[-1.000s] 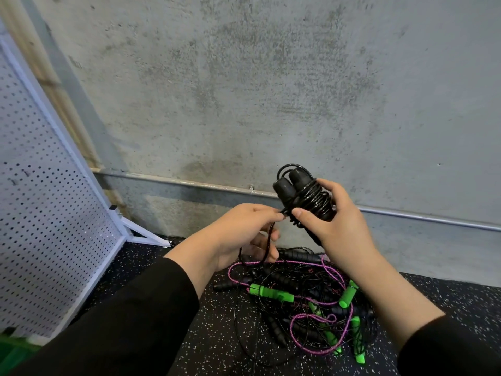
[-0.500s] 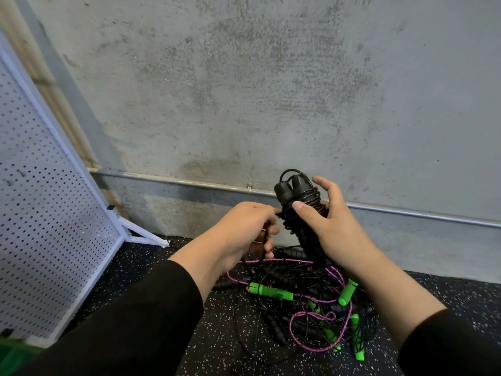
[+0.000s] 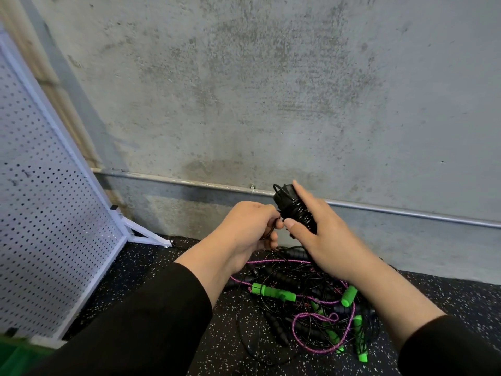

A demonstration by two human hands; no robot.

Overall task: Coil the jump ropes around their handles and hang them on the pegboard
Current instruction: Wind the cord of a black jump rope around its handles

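The right hand (image 3: 322, 237) wraps round the paired black handles (image 3: 294, 210) of a jump rope, thumb across the front and fingers behind, so only the handle tops and some turns of black cord show above the thumb; the lower ends are hidden by the palm. Just left of the handles, the left hand (image 3: 249, 232) is closed in a tight pinch on a loop of that cord (image 3: 269, 232). Most of the loop is covered by the fingers, and where it runs on below the hand cannot be made out. Both hands are a little blurred.

Below the handles, on the speckled floor (image 3: 151, 270), lies the pile (image 3: 306, 302) of other ropes: green handles (image 3: 272, 292), a purple rope (image 3: 303, 321) and black ones, tangled so that single ropes cannot be followed; its right part is covered by the right forearm. Well left of the handles stands the white pegboard (image 3: 46, 213), cut off by the left and bottom edges, no rope showing on the part in view. Behind the handles a metal pipe (image 3: 176, 181) runs along the concrete wall (image 3: 271, 90).

Compared with a second ago, the handles stand lower and more upright, less of them clears the right hand, and the hanging loop under the left hand has shortened to a small one held close to the coil. The pile and the pegboard lie as before.
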